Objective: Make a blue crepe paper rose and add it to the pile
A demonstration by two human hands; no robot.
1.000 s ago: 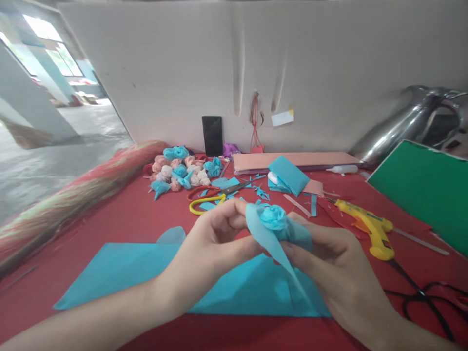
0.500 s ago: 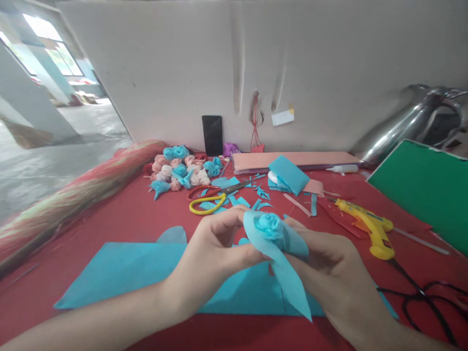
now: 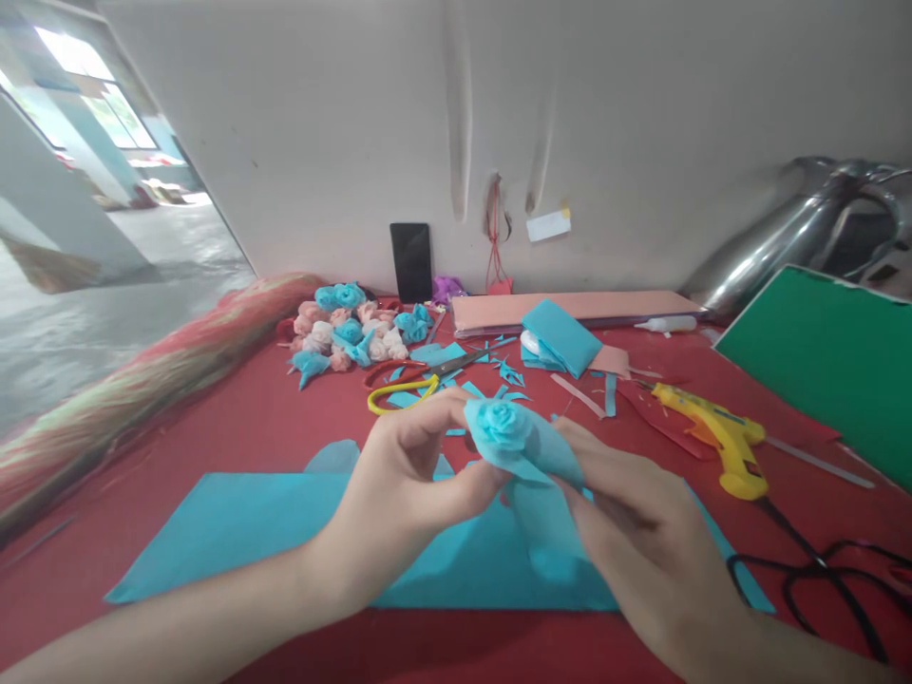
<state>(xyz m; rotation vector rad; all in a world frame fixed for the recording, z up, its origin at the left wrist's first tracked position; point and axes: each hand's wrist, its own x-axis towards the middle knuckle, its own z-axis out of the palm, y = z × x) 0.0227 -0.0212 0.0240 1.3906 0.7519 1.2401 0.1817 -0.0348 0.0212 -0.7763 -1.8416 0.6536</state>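
Between my two hands is a blue crepe paper rose [image 3: 504, 425], its coiled centre facing up, with a loose strip end hanging below it. My left hand [image 3: 417, 465] pinches its left side between thumb and fingers. On the other side, my right hand [image 3: 641, 522] grips the paper at the right, some of its fingers hidden behind the strip. Beneath both hands a large sheet of blue crepe paper [image 3: 249, 532] lies flat on the red tabletop [image 3: 299, 646]. Scissors [image 3: 406, 394] with yellow and red handles rest just beyond my left hand among blue scraps [image 3: 509, 370].
Finished paper roses [image 3: 349, 332] are heaped at the back left, near an upright phone [image 3: 411, 263]. Folded blue paper [image 3: 562, 337] and a pink paper stack [image 3: 584, 306] lie behind. At right are a yellow glue gun [image 3: 712, 432] with black cord, a green board [image 3: 826, 361] and a metal jug [image 3: 776, 237].
Both hands and the rose have shifted slightly left. The rose has turned, and its loose strip end now hangs more behind my right thumb.
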